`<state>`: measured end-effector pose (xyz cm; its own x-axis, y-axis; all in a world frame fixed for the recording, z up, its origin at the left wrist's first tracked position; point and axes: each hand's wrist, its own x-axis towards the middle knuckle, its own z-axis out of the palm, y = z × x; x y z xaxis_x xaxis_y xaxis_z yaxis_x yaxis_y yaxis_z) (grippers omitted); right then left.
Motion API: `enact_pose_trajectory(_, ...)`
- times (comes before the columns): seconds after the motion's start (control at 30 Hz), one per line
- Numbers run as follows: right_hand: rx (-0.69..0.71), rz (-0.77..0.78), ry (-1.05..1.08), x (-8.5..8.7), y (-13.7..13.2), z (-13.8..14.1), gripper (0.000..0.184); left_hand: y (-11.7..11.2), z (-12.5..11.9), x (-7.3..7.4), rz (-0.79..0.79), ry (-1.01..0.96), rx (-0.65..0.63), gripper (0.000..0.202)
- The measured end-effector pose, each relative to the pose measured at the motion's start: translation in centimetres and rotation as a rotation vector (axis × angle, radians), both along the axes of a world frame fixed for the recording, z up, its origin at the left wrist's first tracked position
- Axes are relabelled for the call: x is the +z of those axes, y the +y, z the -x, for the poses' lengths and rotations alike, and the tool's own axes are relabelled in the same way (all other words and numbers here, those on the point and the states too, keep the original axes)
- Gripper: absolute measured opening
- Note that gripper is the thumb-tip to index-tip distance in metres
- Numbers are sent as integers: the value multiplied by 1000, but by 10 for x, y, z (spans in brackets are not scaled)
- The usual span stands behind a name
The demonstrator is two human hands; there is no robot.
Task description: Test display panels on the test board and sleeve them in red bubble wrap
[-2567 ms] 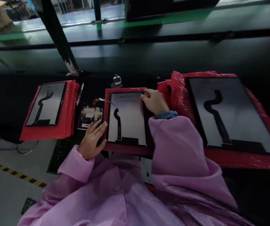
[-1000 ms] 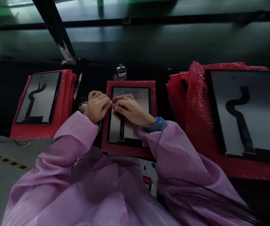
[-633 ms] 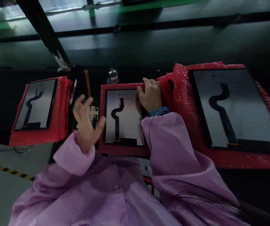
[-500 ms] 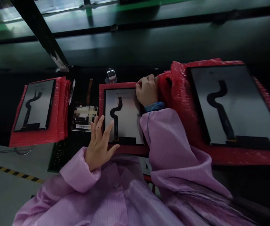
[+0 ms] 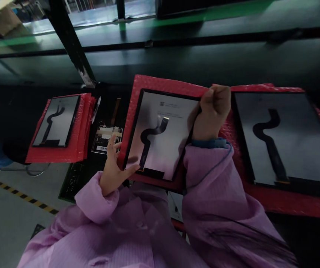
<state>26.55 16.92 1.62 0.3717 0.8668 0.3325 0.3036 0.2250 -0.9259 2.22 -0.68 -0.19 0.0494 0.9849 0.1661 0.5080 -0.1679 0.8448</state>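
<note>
Your right grip (image 5: pixel 214 108) is clamped on the tilted panel (image 5: pixel 162 137); left grip (image 5: pixel 115 167), fingers apart, touches its edge; print unreadable.

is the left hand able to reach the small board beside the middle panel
Probably yes: the left hand is open right beside the small board, with nothing lying between them.

Display panel (image 5: pixel 165 137) glossy, smooth; red bubble wrap (image 5: pixel 160 82) shiny plastic; pink sleeve (image 5: pixel 204 178) ribbed cloth.

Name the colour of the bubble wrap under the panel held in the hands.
The bubble wrap is red, and it shows best in the head view.
</note>
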Motion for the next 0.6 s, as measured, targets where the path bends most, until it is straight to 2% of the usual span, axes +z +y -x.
enact_pose_trajectory(0.13,108,63,212,-11,0,14,26,4,4,16,102,-132,28,72)
enact_pose_trajectory(0.2,218,50,401,-12,-2,24,28,4,15,27,146,-186,58,58)
enact_pose_trajectory(0.27,332,55,547,-11,-5,31,31,2,35,42,164,-222,157,54)
enact_pose_trajectory(0.37,439,160,582,-9,-8,37,38,-4,83,69,158,-267,416,60)
enact_pose_trajectory(0.5,532,331,489,-11,-9,42,39,-9,163,109,80,-266,696,67)
enact_pose_trajectory(0.57,600,376,427,-14,-8,45,37,-6,202,122,78,-264,810,60)
enact_pose_trajectory(0.6,628,385,400,-16,-8,48,36,-3,220,125,145,-251,888,53)
